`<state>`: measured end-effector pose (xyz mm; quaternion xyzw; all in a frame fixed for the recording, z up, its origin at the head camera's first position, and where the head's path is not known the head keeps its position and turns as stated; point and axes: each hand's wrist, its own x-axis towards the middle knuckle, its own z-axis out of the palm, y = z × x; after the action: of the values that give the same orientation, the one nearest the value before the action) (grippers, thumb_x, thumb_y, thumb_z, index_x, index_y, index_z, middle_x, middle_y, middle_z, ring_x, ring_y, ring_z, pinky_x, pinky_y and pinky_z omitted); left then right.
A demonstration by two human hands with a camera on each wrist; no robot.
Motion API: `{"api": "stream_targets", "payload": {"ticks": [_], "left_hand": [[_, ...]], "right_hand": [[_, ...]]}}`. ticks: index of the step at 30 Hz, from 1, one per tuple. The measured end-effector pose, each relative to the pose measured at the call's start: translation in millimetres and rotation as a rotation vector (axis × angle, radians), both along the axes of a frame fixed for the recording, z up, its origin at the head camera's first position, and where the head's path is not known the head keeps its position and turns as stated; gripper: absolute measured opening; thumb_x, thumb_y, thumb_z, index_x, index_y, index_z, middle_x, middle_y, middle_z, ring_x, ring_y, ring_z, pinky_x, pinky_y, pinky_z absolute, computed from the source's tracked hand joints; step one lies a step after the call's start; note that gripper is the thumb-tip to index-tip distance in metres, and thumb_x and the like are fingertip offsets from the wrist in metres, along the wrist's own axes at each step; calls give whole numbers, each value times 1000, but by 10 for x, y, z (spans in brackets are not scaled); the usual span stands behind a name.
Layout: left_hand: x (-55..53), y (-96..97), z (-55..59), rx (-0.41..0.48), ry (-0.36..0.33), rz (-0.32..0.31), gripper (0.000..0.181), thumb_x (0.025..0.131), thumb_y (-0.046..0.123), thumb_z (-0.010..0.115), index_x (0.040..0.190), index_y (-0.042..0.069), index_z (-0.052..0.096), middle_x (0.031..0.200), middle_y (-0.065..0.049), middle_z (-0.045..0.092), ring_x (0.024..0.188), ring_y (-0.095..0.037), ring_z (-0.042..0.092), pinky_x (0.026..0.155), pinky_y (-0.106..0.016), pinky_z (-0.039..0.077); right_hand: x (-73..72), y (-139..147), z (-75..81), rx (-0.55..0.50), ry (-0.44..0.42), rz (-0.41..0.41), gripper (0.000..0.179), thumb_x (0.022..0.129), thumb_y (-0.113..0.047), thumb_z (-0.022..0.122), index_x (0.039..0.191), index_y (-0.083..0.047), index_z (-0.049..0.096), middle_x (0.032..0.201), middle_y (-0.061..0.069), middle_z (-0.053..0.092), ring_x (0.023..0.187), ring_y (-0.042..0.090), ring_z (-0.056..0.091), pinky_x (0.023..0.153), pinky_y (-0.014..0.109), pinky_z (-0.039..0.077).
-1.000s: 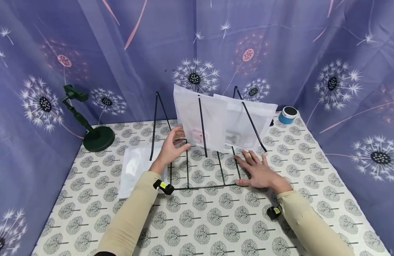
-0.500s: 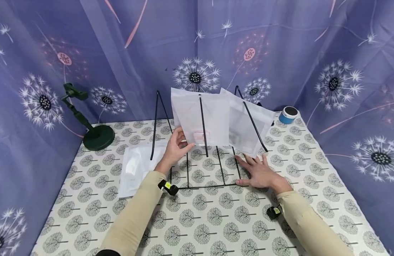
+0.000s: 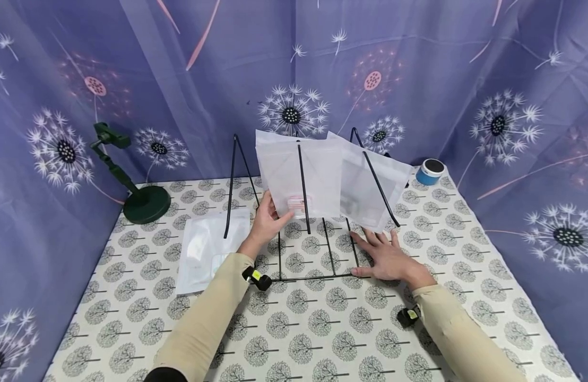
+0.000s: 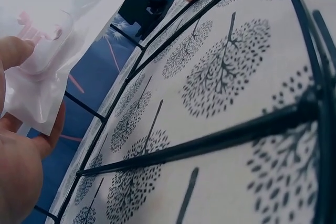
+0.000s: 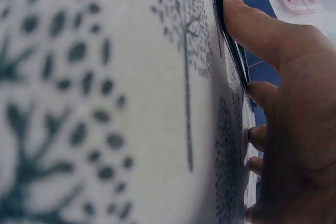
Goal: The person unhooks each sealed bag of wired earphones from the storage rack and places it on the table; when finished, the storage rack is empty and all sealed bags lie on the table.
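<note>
My left hand (image 3: pixel 265 225) pinches the lower left corner of a white zip pouch (image 3: pixel 318 170), with the thumb in front and fingers behind. Pink marks or a small pink item (image 4: pixel 39 35) show through the pouch near the thumb. The pouch stands in a black wire rack (image 3: pixel 305 278), behind its middle upright. Right of it a second white pouch (image 3: pixel 365 185) leans tilted in the rack, partly covered by the first. My right hand (image 3: pixel 387 258) rests on the table with fingers spread, touching the right side of the rack's base.
Another white pouch (image 3: pixel 193 249) lies flat on the tree-print tablecloth (image 3: pixel 318 339), left of the rack. A dark green stand (image 3: pixel 146 204) is at the back left. A blue tub with a dark top (image 3: pixel 429 175) stands at the back right. Purple curtains surround the table.
My left hand has moved right and taken hold of the first pouch's lower corner. That pouch has shifted, and the one beside it now leans more. The right hand has stayed put.
</note>
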<state>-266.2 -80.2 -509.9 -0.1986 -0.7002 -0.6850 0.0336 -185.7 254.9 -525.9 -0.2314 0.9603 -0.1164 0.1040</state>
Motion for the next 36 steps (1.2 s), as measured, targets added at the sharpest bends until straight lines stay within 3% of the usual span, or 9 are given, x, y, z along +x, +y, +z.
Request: {"api": "stream_targets", "payload": {"ticks": [3,7,15,20,23,30,36], "left_hand": [[53,4,100,9,-14,-7,63,84,-8,67,138,-5,35,124,-30,55,112,-42,59,91,-38,58],[102,-8,175,4,20,-5,56,84,-9,67,133,-9,39,120,-31,56,108,-37,62,89,-38,59],[116,-12,201,26,33,-21,51,84,-12,65,130,-10,42,115,-28,58,98,-17,64,82,-32,60],[140,-6,217,25,31,-26,50,83,-12,66,128,-11,43,110,-22,59,92,-11,63,78,-28,60],[161,-8,223,19,26,-28,50,84,-12,66,128,-12,42,110,-20,59,92,-12,63,79,-27,60],[223,-27,239,14,17,-38,51,84,-12,64,130,-12,42,115,-31,56,100,-25,63,85,-36,60],[267,-42,244,-4,-21,-49,54,85,-11,64,133,-10,40,119,-29,54,106,-34,61,89,-40,58]], "right_hand": [[-2,-9,1,-2,-2,-1,99,80,-75,55,157,-24,19,162,18,9,144,53,13,110,75,-8],[-15,-23,-2,4,4,2,98,80,-76,53,157,-25,18,162,18,10,143,54,15,111,75,-7],[-28,-24,-12,14,10,9,100,80,-78,52,157,-27,16,162,19,10,143,52,17,110,77,-5],[-38,-15,-16,19,24,12,100,80,-77,53,157,-26,15,163,19,6,146,49,11,110,77,-6],[-41,-16,-11,19,24,11,100,80,-77,54,157,-26,16,163,18,4,147,48,6,110,77,-6],[-35,-18,-2,21,16,15,101,80,-77,54,157,-25,17,164,16,2,148,45,3,110,76,-6],[-25,-9,6,21,13,9,101,79,-77,54,157,-25,17,164,15,2,148,45,3,110,77,-4]]}}
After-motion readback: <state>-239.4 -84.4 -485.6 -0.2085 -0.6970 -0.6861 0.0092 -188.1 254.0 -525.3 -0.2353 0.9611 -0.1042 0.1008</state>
